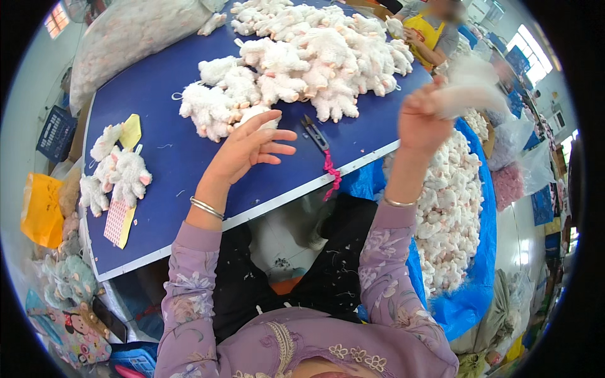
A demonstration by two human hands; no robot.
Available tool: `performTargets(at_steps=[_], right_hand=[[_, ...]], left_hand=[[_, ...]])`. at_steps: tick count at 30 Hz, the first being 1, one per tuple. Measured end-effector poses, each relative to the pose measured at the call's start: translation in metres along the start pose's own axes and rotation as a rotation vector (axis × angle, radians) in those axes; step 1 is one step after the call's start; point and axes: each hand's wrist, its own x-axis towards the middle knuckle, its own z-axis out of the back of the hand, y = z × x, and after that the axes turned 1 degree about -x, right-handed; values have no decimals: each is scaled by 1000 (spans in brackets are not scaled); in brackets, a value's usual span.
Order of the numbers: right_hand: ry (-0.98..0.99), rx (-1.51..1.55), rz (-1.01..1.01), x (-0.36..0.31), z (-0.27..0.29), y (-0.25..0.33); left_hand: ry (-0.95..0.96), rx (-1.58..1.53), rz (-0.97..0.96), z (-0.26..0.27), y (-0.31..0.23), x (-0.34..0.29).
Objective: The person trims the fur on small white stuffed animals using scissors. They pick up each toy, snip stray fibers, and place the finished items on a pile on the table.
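My left hand (249,148) hovers over the blue table, fingers spread and nothing held, just in front of a heap of small white plush toys (315,53). Raised past the table's right edge, my right hand (423,120) is closed on a white plush toy (469,91), which motion smears. Between my hands, thread snips (315,133) with a braided pink cord (330,170) lie on the table. One white plush toy (258,115) is partly hidden behind my left fingers.
The blue table (189,170) carries several white plush toys (129,173) and a pink-and-yellow sheet (118,223) at left. A blue-lined container (482,246) full of white plush pieces stands at right. Beyond the table sits a person in a yellow apron (423,38). A large clear bag (135,47) stands far left.
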Motion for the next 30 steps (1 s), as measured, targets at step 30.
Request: performTargets(at_steps=[30], right_hand=[[-182,-349,-462,-19,40,-47]], left_hand=[[86,88,-8,-57,36,60]])
